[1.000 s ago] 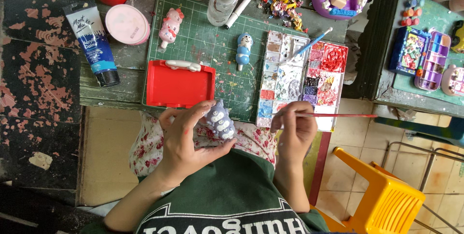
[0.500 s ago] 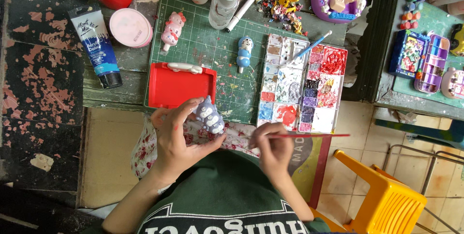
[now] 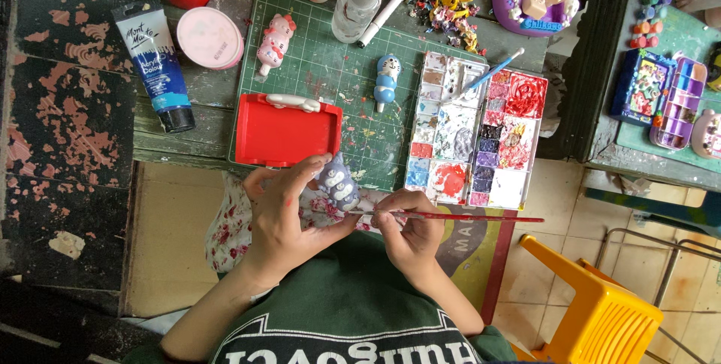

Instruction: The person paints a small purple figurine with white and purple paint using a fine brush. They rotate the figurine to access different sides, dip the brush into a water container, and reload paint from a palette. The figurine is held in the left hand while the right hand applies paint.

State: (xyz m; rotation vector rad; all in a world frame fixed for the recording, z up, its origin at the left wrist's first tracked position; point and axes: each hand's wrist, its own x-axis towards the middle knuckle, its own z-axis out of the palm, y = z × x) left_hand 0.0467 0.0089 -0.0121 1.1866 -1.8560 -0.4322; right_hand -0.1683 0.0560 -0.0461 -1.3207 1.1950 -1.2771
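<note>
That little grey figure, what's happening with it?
A person is painting it. The left hand holds the small grey figurine up over the lap, just below the edge of the green cutting mat. The right hand holds a thin red-handled brush with its tip pointed at the figurine. A messy paint palette lies to the right on the table, and a pink figure and a blue figure lie on the mat, beside a red case.
</note>
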